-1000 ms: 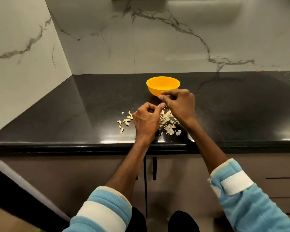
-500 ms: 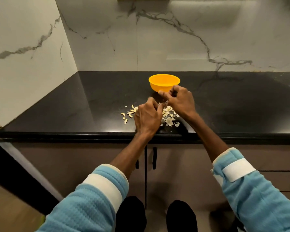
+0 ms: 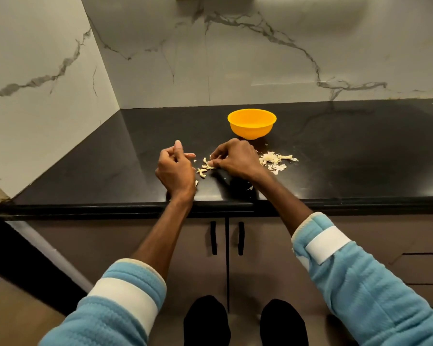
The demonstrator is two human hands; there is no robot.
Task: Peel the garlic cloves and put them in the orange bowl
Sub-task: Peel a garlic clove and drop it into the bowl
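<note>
moved: hands split and shifted left, off the papery white peel heap (image 3: pixel 276 159)
right hand (image 3: pixel 235 158): pinching among small pale garlic cloves (image 3: pixel 205 168) on the black stone counter (image 3: pixel 360 151)
left hand (image 3: pixel 175 168): curled, grip unclear
round orange plastic bowl (image 3: pixel 251 123): just behind, inside hidden
progress: midway-ish, cloves left

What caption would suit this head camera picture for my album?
At a black counter, the right hand pinches garlic cloves beside the curled left hand; orange bowl behind, peels alongside.
</note>
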